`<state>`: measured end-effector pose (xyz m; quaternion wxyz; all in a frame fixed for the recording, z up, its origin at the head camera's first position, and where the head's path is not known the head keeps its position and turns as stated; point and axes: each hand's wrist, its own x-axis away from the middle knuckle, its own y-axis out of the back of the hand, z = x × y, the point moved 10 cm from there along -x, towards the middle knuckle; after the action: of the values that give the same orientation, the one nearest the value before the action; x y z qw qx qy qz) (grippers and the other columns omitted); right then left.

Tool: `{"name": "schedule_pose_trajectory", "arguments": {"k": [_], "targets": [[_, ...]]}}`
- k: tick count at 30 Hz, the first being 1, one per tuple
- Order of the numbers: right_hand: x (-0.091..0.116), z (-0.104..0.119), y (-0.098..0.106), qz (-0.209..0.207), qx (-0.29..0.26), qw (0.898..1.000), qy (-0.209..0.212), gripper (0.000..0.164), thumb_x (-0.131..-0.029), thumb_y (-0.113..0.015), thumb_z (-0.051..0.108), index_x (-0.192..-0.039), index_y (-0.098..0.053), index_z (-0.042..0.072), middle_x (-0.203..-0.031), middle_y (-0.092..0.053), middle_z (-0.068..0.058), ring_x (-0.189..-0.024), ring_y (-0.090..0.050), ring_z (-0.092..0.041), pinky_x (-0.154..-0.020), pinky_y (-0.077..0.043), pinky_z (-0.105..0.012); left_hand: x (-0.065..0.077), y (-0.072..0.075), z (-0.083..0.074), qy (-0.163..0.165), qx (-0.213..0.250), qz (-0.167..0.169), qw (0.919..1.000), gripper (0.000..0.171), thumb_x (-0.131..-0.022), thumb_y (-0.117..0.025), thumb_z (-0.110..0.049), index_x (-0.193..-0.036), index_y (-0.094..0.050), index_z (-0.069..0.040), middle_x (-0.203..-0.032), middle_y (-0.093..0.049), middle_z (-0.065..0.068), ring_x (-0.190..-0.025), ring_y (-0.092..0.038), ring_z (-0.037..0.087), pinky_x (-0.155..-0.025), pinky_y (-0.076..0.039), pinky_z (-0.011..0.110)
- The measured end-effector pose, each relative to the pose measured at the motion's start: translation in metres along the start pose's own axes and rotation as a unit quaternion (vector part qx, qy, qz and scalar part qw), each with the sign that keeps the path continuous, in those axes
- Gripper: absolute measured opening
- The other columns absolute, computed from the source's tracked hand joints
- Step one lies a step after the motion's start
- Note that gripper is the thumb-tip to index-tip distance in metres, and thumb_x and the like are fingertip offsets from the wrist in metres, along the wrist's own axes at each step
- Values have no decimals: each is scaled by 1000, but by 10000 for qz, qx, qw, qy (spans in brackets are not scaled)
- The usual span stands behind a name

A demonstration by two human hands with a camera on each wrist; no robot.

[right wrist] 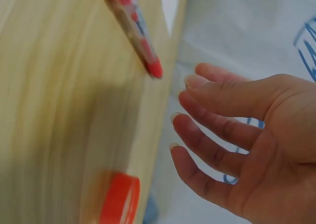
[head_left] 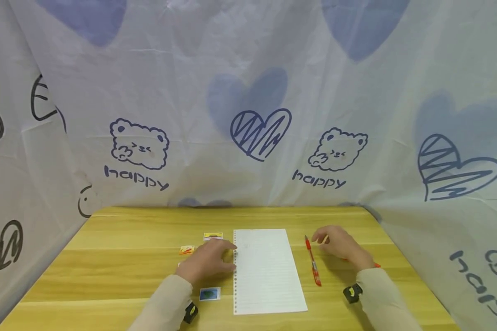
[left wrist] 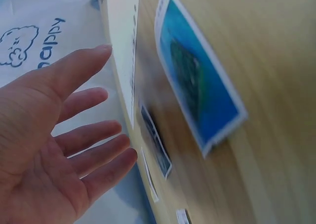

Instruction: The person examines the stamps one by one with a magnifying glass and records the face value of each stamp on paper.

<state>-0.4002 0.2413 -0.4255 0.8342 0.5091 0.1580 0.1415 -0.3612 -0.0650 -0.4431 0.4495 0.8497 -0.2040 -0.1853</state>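
A white sheet of lined paper (head_left: 269, 276) with punched holes along its left side lies on the wooden table. My left hand (head_left: 207, 259) hovers at that holed edge, fingers apart and holding nothing. Near it lie small picture cards: a blue card (head_left: 210, 293) with a dark green shape, a yellow card (head_left: 213, 236) and an orange card (head_left: 187, 250). In the left wrist view, a dark card (left wrist: 157, 142) shows beyond the fingers. A red pen (head_left: 313, 263) lies right of the paper. Just beside it hangs my right hand (head_left: 341, 246), fingers loosely bent, nothing in them.
A round orange-red object (right wrist: 118, 199) stands on the table below my right hand; in the head view the forearm mostly hides it. A printed white curtain (head_left: 199, 151) with hearts and bears hangs behind the table (head_left: 128, 257) and along its sides.
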Motion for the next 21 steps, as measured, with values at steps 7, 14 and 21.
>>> {"name": "schedule_pose_trajectory", "arguments": {"k": [7,14,21], "targets": [[-15,7,-21,336,-87,9993,160,22,-79,-75,-9,-96,-77,5,-90,-75,-12,-82,-68,-25,-75,-57,-40,-7,-12,-1,141,-326,247,9991,52,-81,-87,-25,-126,-70,-4,-130,-72,14,-122,-65,34,-108,-51,53],[-23,3,-29,432,98,9990,43,29,-77,-75,-14,-94,-78,10,-88,-74,-9,-79,-64,-18,-74,-56,-37,-9,-14,0,335,-563,315,9974,46,-79,-89,-24,-118,-75,-6,-124,-74,12,-114,-67,31,-103,-53,51],[-24,4,-33,518,165,9984,137,27,-76,-75,-14,-90,-77,9,-82,-74,-8,-76,-61,-14,-72,-54,-34,-9,-15,2,435,-484,356,9972,44,-79,-89,-23,-116,-76,-5,-124,-74,13,-116,-66,33,-105,-53,52]]}}
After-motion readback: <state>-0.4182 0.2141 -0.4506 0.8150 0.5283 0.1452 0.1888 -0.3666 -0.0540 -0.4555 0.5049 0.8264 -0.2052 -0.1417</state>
